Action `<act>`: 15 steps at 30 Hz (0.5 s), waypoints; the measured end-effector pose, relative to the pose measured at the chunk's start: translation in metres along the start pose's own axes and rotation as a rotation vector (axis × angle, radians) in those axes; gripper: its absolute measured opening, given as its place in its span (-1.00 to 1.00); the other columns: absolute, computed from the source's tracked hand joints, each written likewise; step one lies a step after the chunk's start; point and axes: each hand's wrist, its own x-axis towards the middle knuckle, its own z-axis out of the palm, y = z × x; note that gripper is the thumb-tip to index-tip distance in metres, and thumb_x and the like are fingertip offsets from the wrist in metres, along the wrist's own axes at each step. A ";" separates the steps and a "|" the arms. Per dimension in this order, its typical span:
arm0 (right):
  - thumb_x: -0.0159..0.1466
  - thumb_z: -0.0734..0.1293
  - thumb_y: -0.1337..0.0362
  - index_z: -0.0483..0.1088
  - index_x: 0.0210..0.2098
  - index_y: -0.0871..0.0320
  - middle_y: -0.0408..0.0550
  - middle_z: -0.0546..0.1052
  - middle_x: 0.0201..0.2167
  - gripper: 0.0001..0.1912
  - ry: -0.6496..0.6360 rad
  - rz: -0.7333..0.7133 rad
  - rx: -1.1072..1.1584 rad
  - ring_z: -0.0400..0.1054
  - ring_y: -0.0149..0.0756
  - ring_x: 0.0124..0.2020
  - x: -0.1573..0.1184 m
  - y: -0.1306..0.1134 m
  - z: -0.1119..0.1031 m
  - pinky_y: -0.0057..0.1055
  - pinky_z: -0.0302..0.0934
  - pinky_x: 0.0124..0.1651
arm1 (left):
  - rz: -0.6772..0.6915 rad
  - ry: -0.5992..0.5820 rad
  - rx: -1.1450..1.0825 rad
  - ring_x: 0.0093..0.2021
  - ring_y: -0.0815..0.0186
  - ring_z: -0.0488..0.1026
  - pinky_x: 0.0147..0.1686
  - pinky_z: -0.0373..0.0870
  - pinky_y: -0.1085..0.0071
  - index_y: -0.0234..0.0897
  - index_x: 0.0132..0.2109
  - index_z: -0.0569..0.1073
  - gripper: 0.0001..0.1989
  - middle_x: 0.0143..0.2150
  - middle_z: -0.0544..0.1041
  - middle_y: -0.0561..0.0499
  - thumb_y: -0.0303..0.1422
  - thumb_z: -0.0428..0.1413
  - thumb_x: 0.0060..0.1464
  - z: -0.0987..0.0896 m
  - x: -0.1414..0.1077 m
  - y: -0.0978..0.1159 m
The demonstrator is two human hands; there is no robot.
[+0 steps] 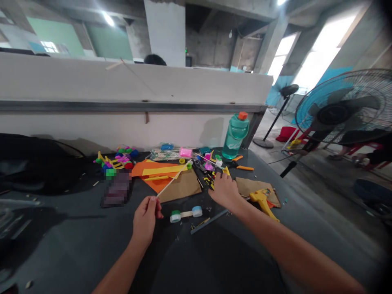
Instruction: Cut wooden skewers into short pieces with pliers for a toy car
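Observation:
My left hand (pixel 146 220) is shut on a thin wooden stick (pixel 170 183), whose far end rises over a sheet of orange paper (pixel 156 173) with yellow strips and a piece of brown cardboard (pixel 180 187). My right hand (pixel 225 192) reaches over a heap of small yellow and black pieces (pixel 210 182). Its fingertips are among them, and I cannot tell if it grips one. To its right, a yellow glue gun (pixel 261 203) lies on a second cardboard piece (pixel 252 187). Two bottle caps joined by a wooden axle (pixel 183 214) lie between my hands.
A metal ruler (pixel 210 221) lies near my right wrist. Orange-handled pliers (pixel 241 165), a teal water bottle (pixel 235 136) and colourful plastic pieces (pixel 116 160) stand along the back of the dark table. Floor fans (pixel 339 102) stand to the right, beyond the table edge.

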 end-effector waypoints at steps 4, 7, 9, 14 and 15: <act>0.13 0.34 0.10 0.13 0.17 0.40 0.43 0.34 -0.02 -0.27 0.034 -0.097 -0.020 0.20 0.21 0.00 0.022 -0.013 0.005 0.04 0.08 -0.04 | -0.003 0.009 -0.012 -0.67 0.49 0.21 -0.67 0.26 0.56 -0.29 -0.45 0.33 -0.71 -0.58 0.31 0.15 -0.16 0.03 0.07 0.000 0.001 -0.002; 0.20 0.29 0.18 0.24 0.11 0.28 0.33 0.32 0.05 -0.47 0.044 -0.214 -0.029 0.12 0.14 0.09 0.025 -0.020 0.005 0.02 0.00 0.05 | -0.001 0.004 -0.032 -0.67 0.50 0.21 -0.68 0.26 0.56 -0.29 -0.45 0.33 -0.71 -0.58 0.30 0.16 -0.15 0.03 0.07 -0.001 0.001 -0.002; 0.26 0.23 0.25 0.37 -0.02 0.21 0.22 0.38 0.01 -0.68 0.018 -0.291 -0.031 0.14 0.03 0.08 0.024 -0.024 0.004 -0.10 0.03 0.06 | 0.002 -0.008 -0.030 -0.67 0.50 0.21 -0.67 0.26 0.56 -0.29 -0.44 0.33 -0.71 -0.58 0.31 0.17 -0.15 0.02 0.07 -0.001 0.001 -0.002; 0.27 0.25 0.29 0.46 -0.19 0.30 0.24 0.46 -0.14 -0.77 -0.088 -0.299 -0.054 0.26 -0.03 -0.01 0.028 -0.033 0.008 -0.21 0.17 -0.03 | 0.014 -0.015 -0.013 -0.68 0.51 0.23 -0.66 0.25 0.58 -0.29 -0.45 0.32 -0.71 -0.59 0.31 0.18 -0.17 0.01 0.09 0.000 0.000 -0.001; 0.27 0.26 0.28 0.45 -0.17 0.30 0.22 0.46 -0.14 -0.77 -0.114 -0.281 -0.061 0.28 -0.04 -0.02 0.031 -0.035 0.008 -0.20 0.19 -0.04 | 0.017 -0.014 -0.014 -0.68 0.52 0.23 -0.67 0.24 0.58 -0.29 -0.46 0.32 -0.71 -0.59 0.31 0.18 -0.17 0.01 0.10 0.000 0.000 -0.001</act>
